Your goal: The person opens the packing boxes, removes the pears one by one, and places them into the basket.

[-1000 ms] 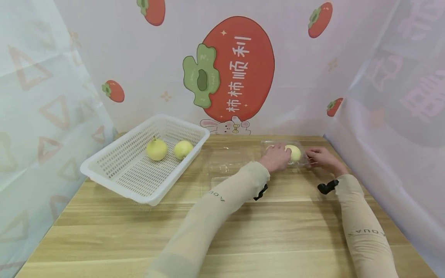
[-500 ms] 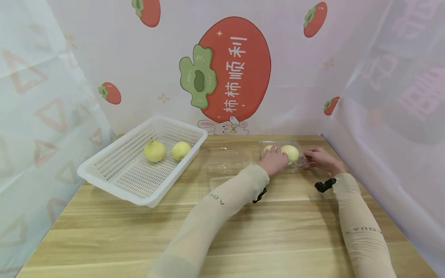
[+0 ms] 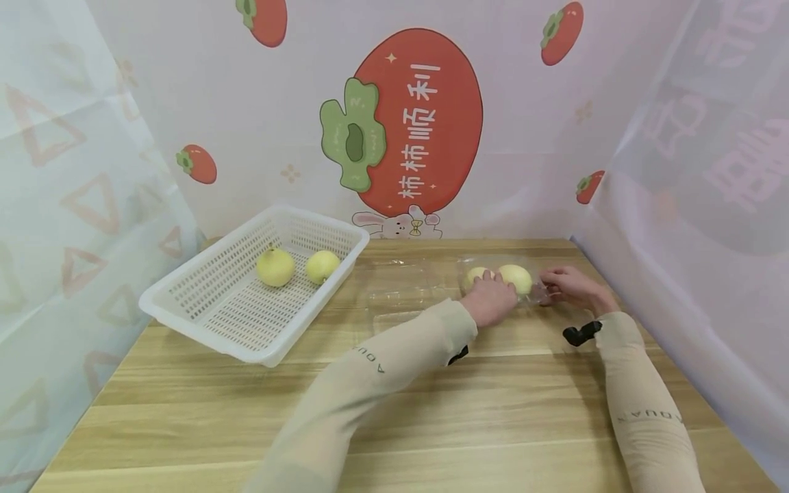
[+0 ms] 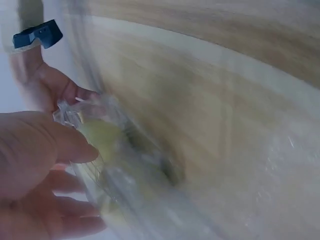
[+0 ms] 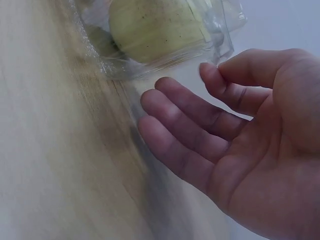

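Pictured toward the far right of the tabletop point(image 3: 462, 424), between a left hand point(image 3: 490, 299) and a right hand point(image 3: 572, 285), with a clear pack point(image 5: 112, 69) around two pale-yellow fruits point(image 3: 516, 277). Likely thin-walled, springy and slick, light in itself but weighted by firm, easily bruised fruit, and apt to buckle or crack if squeezed hard. Best held low along opposite sides, or by the stiffer rim, with gentle pressure. Gripped on the near side between left thumb point(image 4: 65, 145) and curled fingers point(image 4: 72, 206); pinched at the right edge, to all appearances, between right thumb point(image 5: 260, 66) and forefinger point(image 5: 232, 95), with the remaining right fingers point(image 5: 172, 142) loosely bent just beside the plastic, apart from the fruit
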Demonstrator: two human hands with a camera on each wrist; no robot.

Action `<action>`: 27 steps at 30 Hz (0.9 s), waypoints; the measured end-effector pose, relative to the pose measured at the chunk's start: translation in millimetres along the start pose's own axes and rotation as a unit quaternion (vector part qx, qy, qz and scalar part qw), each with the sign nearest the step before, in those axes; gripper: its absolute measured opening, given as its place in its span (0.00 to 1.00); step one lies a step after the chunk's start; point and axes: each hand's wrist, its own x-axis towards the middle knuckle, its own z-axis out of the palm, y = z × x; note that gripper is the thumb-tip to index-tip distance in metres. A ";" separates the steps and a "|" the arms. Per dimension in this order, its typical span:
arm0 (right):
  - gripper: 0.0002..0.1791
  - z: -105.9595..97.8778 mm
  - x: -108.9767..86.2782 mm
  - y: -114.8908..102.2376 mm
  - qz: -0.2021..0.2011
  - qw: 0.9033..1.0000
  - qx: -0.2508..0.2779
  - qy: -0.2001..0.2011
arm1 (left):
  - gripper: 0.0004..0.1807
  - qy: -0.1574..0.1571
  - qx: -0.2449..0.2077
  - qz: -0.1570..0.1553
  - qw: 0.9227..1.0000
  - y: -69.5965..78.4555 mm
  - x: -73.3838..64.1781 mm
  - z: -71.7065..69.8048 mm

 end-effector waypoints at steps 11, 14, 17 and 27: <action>0.17 -0.1 0.0 7.6 -0.019 1.000 0.019 -0.011 | 0.24 0.013 -0.044 0.008 0.999 -7.1 -8.0 1.3; 0.12 0.0 1.1 10.9 -0.013 0.999 0.041 -0.013 | 0.22 0.015 -0.035 0.030 0.999 -12.4 -6.8 2.1; 0.11 1.3 1.4 13.5 0.001 0.997 0.069 -0.017 | 0.22 0.005 -0.028 0.043 0.999 -15.9 -4.7 2.2; 0.10 1.1 -2.4 17.6 -0.005 0.995 0.090 -0.032 | 0.27 -0.035 -0.059 0.064 0.996 -18.3 -5.7 -0.1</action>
